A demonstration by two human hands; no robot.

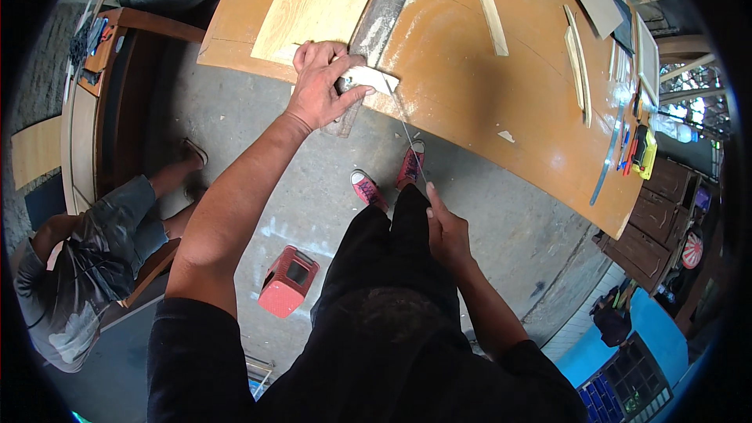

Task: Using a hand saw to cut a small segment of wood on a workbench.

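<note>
At the near edge of the brown wooden table (pixel 446 94), my left hand (pixel 319 88) presses down on a small pale wood piece (pixel 376 80), thumb along its near side. The piece lies over a worn dark wooden bar (pixel 389 0) that runs away across the tabletop. My right hand (pixel 450 236) is closed round the handle of a handsaw (pixel 406 127), below the table edge. Its narrow blade, seen nearly edge-on, slants up and touches or crosses the pale piece right of my left fingers. My right palm hides most of the handle.
A wide light board (pixel 321 0) lies left of the bar. Thin wood strips (pixel 487 4), pens and a yellow tool (pixel 646 155) lie to the right. Sawdust dots the tabletop. A red stool (pixel 288 282) stands on the floor. Another person (pixel 86 282) sits at the left.
</note>
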